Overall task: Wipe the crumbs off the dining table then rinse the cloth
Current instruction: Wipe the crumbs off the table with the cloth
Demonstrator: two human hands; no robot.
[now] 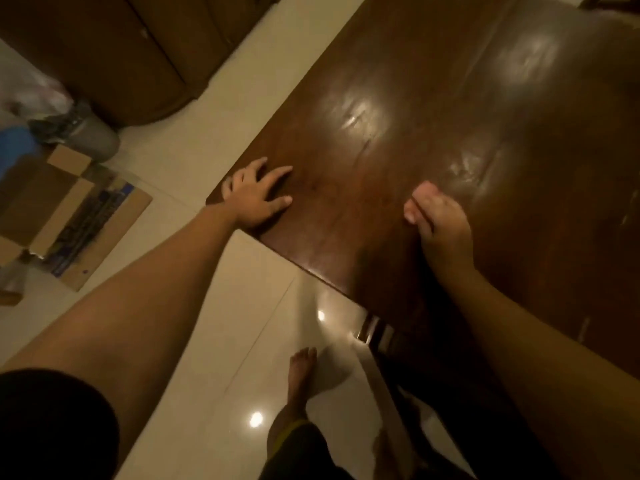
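A dark polished wooden dining table (pixel 450 133) was spread beneath both hands. The left hand (pixel 258 194) was laid flat at its near left corner, fingers (pixel 280 173) pointing inward. The right hand (pixel 441 225) was set well right of those fingers. Flattened brown cardboard boxes (pixel 69 209) were left on the pale tiled floor (pixel 214 109), far left of the fingers.

Down at your left you have flattened cardboard boxes (pixel 65 209) lying on the pale tiled floor (pixel 194 140), with a grey bin (pixel 93 138) just beyond them and something blue (pixel 14 150) at the frame's edge. Behind these stands a dark wooden cabinet (pixel 114 53), and ceiling lights glare off the glossy tiles.
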